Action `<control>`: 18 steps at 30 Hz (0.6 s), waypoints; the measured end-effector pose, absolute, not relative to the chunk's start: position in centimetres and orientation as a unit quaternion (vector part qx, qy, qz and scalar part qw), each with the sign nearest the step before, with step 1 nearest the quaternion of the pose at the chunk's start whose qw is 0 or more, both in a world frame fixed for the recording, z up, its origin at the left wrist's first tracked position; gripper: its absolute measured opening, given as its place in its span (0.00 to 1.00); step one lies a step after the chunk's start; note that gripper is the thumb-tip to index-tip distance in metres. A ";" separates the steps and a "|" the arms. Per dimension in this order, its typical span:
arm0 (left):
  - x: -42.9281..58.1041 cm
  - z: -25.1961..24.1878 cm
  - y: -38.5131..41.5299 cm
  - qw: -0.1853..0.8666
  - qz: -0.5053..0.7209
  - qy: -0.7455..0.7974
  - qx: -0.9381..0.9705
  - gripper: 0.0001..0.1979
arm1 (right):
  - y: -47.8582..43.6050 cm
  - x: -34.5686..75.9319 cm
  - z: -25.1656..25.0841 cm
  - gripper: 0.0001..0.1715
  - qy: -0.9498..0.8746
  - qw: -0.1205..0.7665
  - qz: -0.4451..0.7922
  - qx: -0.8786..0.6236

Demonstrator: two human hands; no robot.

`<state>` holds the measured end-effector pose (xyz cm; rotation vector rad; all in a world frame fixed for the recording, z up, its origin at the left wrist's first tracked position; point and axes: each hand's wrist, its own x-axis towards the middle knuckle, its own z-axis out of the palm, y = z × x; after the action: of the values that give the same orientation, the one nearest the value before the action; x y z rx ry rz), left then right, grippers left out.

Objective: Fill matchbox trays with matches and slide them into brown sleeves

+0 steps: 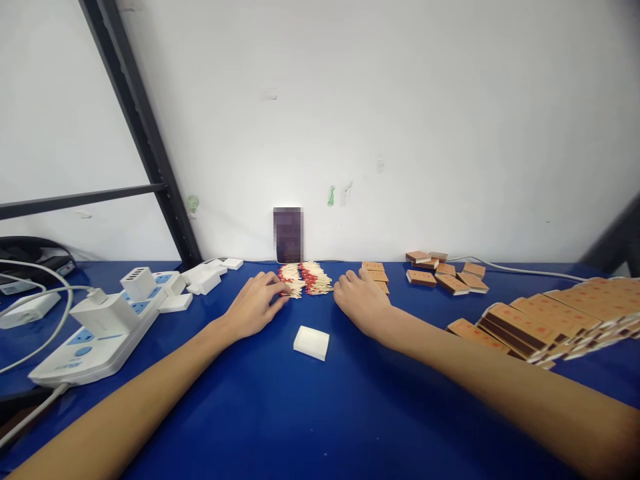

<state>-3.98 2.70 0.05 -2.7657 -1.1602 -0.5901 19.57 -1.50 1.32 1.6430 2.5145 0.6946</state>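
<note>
Two heaps of red-tipped matches, the left heap (291, 280) and the right heap (315, 277), lie side by side on the blue table. My left hand (257, 305) rests at the left heap, its fingertips touching the matches and its thumb apart from the fingers. Just right of the other heap is my right hand (363, 301), fingers curled down and tips hidden, close to the stick ends. Whether it pinches a match is hidden. Orange matchbox sleeves (375, 267) lie beside and partly behind this hand. A white matchbox tray (311, 342) sits between my forearms, nearer to me.
A white power strip (120, 340) with plugged-in adapters stands at left, white trays (205, 277) behind it. Loose matchboxes (453, 284) lie at the back right, before a long stack of matchboxes (565, 317). A dark blurred panel (289, 233) leans on the wall.
</note>
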 end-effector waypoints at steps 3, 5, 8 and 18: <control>-3.9 0.0 2.6 0.040 -0.183 -0.379 -0.906 0.13 | -2.6 19.6 1.4 0.13 0.831 -0.001 0.208 0.516; -3.8 0.0 2.6 0.041 -0.174 -0.381 -0.907 0.14 | -3.5 19.9 1.2 0.10 0.842 -0.019 0.191 0.505; -3.8 0.0 2.6 0.043 -0.157 -0.389 -0.907 0.13 | -4.6 20.6 0.3 0.09 0.866 -0.150 0.087 0.469; -3.3 0.3 2.5 0.017 -0.152 -0.375 -0.914 0.12 | -6.4 22.0 -1.5 0.14 0.846 -0.396 -0.075 0.349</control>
<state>-3.29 2.54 0.25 -2.8409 -1.1658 -0.4732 21.97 -6.36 -1.47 1.5030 3.6450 -0.3236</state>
